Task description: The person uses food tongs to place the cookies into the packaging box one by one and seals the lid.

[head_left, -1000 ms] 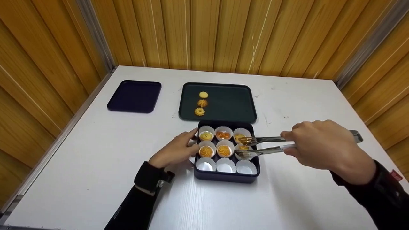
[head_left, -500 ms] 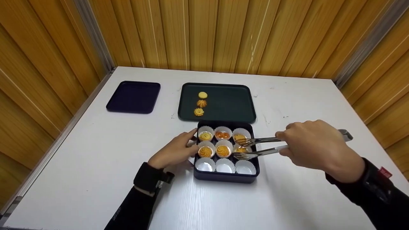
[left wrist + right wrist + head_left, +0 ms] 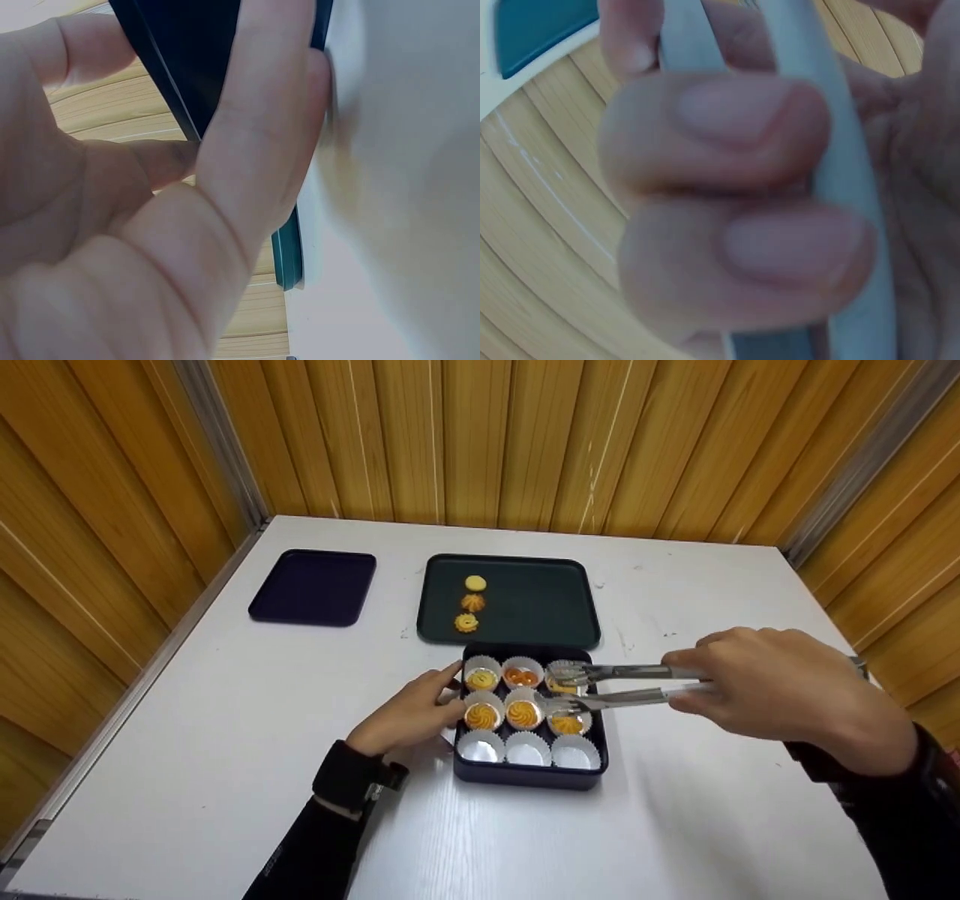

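A dark blue box (image 3: 529,775) holds white paper cups in three rows. Cookies sit in the back and middle cups, among them a swirled cookie (image 3: 523,714) in the centre; the front cups, such as the front middle paper cup (image 3: 527,750), are bare. My left hand (image 3: 409,709) rests its thumb and fingers against the box's left side, fingers fairly straight in the left wrist view. From the right, my right hand (image 3: 780,690) grips metal tongs (image 3: 637,671), fingers curled round the handles. The tongs' tips stand apart over the right column, overlapping its back cookie (image 3: 562,688); the middle-right cookie (image 3: 566,724) shows just below.
Behind the box lies a dark green tray (image 3: 547,600) with a round cookie (image 3: 475,583), a ridged cookie (image 3: 472,603) and a ring-shaped cookie (image 3: 466,622) lined up on its left. A dark purple tray (image 3: 315,589) stands farther left. Wood-look panels (image 3: 480,442) enclose the white table.
The tongs have moved back and off the middle-right cookie, which is now in fuller view in its cup. My right hand has shifted back and right; my left hand stays at the box.
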A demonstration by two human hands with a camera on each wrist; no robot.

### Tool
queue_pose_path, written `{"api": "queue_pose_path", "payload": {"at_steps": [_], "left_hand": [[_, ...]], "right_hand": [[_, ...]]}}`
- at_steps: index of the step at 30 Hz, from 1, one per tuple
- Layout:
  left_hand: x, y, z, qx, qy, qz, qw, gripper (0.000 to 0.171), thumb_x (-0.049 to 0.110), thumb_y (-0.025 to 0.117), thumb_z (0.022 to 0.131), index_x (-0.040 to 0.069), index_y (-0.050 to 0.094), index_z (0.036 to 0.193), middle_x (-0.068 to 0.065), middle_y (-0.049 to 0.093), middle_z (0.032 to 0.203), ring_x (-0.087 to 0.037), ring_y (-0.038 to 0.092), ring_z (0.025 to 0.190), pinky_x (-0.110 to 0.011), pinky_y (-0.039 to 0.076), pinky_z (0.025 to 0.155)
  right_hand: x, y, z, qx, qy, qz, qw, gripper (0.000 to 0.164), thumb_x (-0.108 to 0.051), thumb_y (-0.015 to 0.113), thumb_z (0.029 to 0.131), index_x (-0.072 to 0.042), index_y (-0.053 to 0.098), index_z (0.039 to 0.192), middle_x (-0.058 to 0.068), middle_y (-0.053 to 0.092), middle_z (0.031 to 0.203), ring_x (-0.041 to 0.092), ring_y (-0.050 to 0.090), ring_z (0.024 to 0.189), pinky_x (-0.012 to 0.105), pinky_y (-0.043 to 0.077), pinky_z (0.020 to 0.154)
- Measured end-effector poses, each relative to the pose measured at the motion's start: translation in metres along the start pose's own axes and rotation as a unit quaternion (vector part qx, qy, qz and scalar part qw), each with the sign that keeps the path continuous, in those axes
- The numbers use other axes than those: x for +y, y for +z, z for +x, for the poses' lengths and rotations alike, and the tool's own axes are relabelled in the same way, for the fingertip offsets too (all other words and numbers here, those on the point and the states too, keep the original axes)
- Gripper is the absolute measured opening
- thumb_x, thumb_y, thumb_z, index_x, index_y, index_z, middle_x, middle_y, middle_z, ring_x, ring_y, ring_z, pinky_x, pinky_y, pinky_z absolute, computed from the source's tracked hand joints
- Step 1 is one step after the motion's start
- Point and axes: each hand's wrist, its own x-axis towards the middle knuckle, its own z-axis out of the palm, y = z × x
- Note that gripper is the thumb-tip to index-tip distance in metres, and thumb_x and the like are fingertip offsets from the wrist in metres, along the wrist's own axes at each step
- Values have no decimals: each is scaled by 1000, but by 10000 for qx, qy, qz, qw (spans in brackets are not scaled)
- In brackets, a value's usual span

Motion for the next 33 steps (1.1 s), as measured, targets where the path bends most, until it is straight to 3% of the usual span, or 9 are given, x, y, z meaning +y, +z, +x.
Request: {"api": "queue_pose_path", "payload": {"at_steps": [3, 6, 9, 17, 24, 30, 33], "left_hand": [[0, 0, 0, 18, -21, -33, 10000, 77, 31, 59, 100, 15, 29, 169, -16, 52, 154, -30, 51, 139, -50, 38, 121], [-1, 0, -1, 13, -35, -88, 10000, 78, 31, 59, 100, 15, 28, 170, -15, 52, 154, -29, 52, 138, -50, 39, 120], [-2, 1, 0, -35, -24, -116, 9999, 78, 33, 59, 101, 17, 26, 170, -15, 52, 154, -31, 53, 139, -50, 40, 119], [-2, 0, 1, -38, -9, -65, 10000, 79, 33, 59, 100, 18, 26, 170, -14, 51, 155, -30, 51, 141, -50, 40, 120], [-2, 1, 1, -44, 53, -102, 9999, 78, 33, 58, 101, 17, 27, 170, -16, 51, 155, -32, 50, 142, -51, 38, 121], [0, 0, 0, -31, -20, -33, 10000, 78, 35, 59, 101, 17, 27, 170, -17, 49, 158, -32, 49, 144, -52, 37, 122], [0, 0, 0, -33, -35, -7, 10000, 78, 35, 59, 101, 16, 28, 170, -17, 48, 159, -32, 48, 144, -52, 37, 122]], "right_hand": [[1, -8, 8, 119, 130, 265, 9995, 21, -39, 73, 99, -30, 75, 118, -8, 67, 91, 12, 54, 71, 32, 42, 56], [0, -7, 26, 290, 148, 538, 9980, 24, -43, 68, 102, -29, 74, 121, -6, 67, 94, 15, 56, 76, 33, 43, 60], [0, -1, 47, 361, 130, 801, 9960, 24, -42, 66, 103, -27, 74, 120, -4, 69, 95, 17, 58, 80, 35, 44, 61], [-1, 24, 106, 391, 482, 1299, 9896, 52, -41, 64, 104, -9, 67, 145, 15, 74, 122, 27, 65, 90, 47, 53, 71], [-15, 52, 146, 179, 621, 1378, 9883, 57, -41, 63, 105, -3, 63, 147, 22, 67, 141, 38, 70, 115, 60, 56, 94], [-31, 68, 166, 156, 684, 1252, 9897, 53, -40, 65, 104, -2, 68, 141, 21, 70, 136, 39, 70, 116, 57, 58, 93], [-37, 71, 170, 228, 656, 1152, 9909, 49, -39, 66, 104, -1, 72, 135, 21, 73, 129, 37, 72, 107, 54, 59, 88]]}}
